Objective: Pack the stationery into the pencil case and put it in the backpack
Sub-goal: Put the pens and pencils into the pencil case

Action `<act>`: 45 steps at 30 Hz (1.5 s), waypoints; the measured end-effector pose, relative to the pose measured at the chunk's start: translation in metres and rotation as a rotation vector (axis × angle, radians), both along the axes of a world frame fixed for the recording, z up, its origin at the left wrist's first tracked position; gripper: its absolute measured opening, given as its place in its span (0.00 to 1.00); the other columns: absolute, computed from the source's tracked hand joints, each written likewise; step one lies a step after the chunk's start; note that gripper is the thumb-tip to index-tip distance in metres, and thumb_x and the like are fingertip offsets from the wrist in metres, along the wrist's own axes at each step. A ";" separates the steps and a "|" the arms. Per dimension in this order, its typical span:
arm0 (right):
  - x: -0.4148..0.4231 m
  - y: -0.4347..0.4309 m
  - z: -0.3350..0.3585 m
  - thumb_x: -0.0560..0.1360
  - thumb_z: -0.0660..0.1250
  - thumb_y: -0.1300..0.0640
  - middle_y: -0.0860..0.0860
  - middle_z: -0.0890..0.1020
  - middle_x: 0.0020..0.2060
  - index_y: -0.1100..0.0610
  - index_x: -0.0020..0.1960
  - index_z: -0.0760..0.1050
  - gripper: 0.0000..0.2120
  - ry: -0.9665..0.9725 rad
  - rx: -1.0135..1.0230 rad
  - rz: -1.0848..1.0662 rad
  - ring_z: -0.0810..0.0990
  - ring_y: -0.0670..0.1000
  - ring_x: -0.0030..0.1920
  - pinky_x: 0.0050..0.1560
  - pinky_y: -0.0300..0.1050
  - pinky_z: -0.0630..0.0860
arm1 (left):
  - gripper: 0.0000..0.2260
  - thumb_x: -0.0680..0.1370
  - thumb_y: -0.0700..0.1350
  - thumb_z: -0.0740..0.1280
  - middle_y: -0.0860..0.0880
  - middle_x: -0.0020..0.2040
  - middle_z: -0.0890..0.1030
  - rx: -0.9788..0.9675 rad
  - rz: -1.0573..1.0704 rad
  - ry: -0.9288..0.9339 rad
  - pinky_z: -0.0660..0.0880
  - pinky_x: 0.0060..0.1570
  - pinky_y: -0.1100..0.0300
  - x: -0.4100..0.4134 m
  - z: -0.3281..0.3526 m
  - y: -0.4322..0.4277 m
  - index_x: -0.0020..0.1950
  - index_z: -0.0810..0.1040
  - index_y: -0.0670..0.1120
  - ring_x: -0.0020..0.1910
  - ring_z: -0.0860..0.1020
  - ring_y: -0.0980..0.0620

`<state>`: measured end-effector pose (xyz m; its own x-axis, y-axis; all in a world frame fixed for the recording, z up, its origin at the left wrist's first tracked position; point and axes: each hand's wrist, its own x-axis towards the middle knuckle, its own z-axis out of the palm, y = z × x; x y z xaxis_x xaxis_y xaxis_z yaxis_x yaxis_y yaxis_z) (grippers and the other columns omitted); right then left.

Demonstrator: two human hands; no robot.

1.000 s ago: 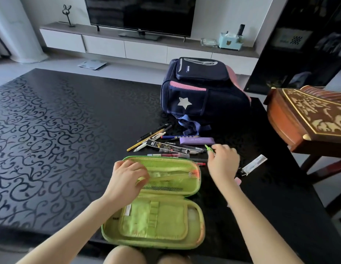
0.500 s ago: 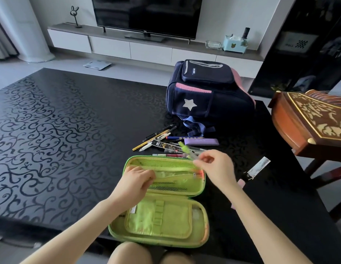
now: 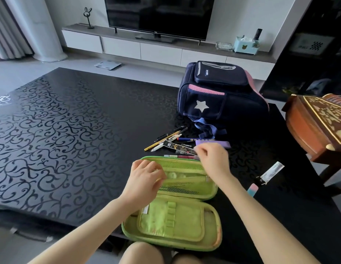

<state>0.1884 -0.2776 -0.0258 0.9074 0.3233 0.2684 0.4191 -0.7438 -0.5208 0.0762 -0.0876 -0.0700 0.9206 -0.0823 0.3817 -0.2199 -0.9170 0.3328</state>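
Left hand point(image 3: 146, 176) pinches the case point(image 3: 171, 221) pocket. Right hand point(image 3: 213, 161) curls just beyond the case, grip unclear. Pens point(image 3: 172, 139) there seem light and slick: pinch mid-barrel.

Open pencil case point(image 3: 171, 221), left hand point(image 3: 145, 180) holding its pocket, right hand point(image 3: 211, 161) over pens point(image 3: 171, 139), backpack point(image 3: 219, 100) behind

Too blurry to tell if the right hand point(image 3: 211, 159) holds anything. Can see only bits of the pens point(image 3: 182, 156) behind the pencil case point(image 3: 185, 221). Cannot see the left end of its pocket under the left hand point(image 3: 145, 180). Can see only part of the eraser point(image 3: 253, 189) beside the right arm. Cannot see all of the wooden box point(image 3: 318, 119) or the TV point(image 3: 158, 14), cut off by the edge. Too small to read the black packet point(image 3: 178, 148).
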 end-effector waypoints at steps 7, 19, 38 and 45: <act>0.053 0.008 -0.022 0.74 0.66 0.51 0.54 0.82 0.48 0.56 0.53 0.81 0.12 0.127 -0.546 0.026 0.73 0.55 0.55 0.48 0.46 0.69 | 0.10 0.63 0.42 0.70 0.57 0.43 0.78 0.007 -0.031 0.013 0.59 0.55 0.58 0.000 -0.002 0.004 0.39 0.80 0.56 0.47 0.69 0.55; -0.012 -0.014 0.006 0.75 0.63 0.58 0.49 0.83 0.35 0.55 0.41 0.83 0.11 -0.137 -0.340 0.310 0.71 0.53 0.39 0.43 0.48 0.70 | 0.22 0.58 0.35 0.64 0.52 0.40 0.72 0.008 0.032 0.014 0.60 0.53 0.54 -0.007 0.000 0.005 0.42 0.82 0.58 0.45 0.67 0.52; -0.041 -0.070 -0.015 0.72 0.67 0.65 0.53 0.84 0.42 0.59 0.51 0.80 0.09 -0.246 -0.005 -0.318 0.82 0.55 0.42 0.39 0.48 0.77 | 0.17 0.54 0.36 0.60 0.57 0.42 0.78 0.025 0.056 -0.016 0.54 0.51 0.62 -0.002 0.000 -0.004 0.31 0.80 0.55 0.49 0.68 0.54; 0.010 -0.152 -0.039 0.73 0.65 0.43 0.65 0.76 0.55 0.65 0.62 0.67 0.29 0.304 -0.194 -0.890 0.75 0.64 0.53 0.47 0.55 0.74 | 0.14 0.58 0.34 0.61 0.58 0.36 0.78 0.003 0.067 -0.049 0.54 0.48 0.63 0.005 0.002 -0.010 0.26 0.78 0.53 0.43 0.76 0.49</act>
